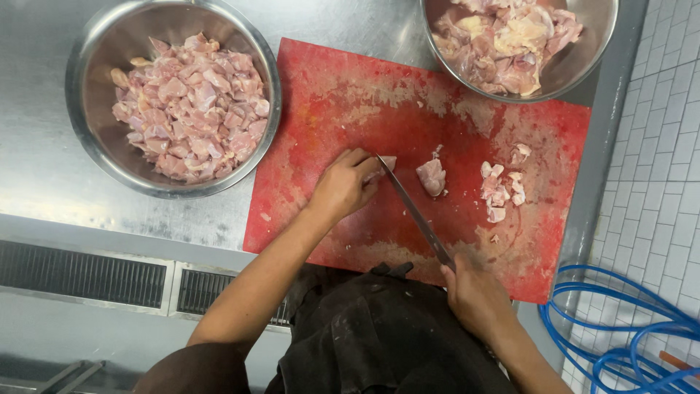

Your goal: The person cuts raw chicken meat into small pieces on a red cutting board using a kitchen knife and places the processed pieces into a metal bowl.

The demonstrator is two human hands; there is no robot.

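Gripping the handle of a long knife [414,211], the right hand [477,298] is curled tight around it at the near edge of a red cutting board [343,95]; the handle itself is hidden inside the fist. Blade is running diagonally up and left across the board, tip meeting the left hand [345,184]. Left hand is resting on the board with fingers bent, pinning a small piece of raw chicken [384,165] against the blade; only a pink edge of that piece is showing past the fingertips.

Just right of the blade a loose chunk [432,176] is lying apart. Farther right, a cluster of smaller cut bits [500,188] is sitting on the board.

Board is looking scuffed and pale in patches, lying on a steel counter [44,168]. At upper left a steel bowl [80,102] is holding diced pink meat. At upper right a second steel bowl [583,66], overlapping the board's far corner, is holding larger uncut pieces.

Person is wearing a dark apron [379,335]. White tiled floor [663,146] is showing on the right, with coiled blue hose [620,328] lying on it. No packages or labels are showing.
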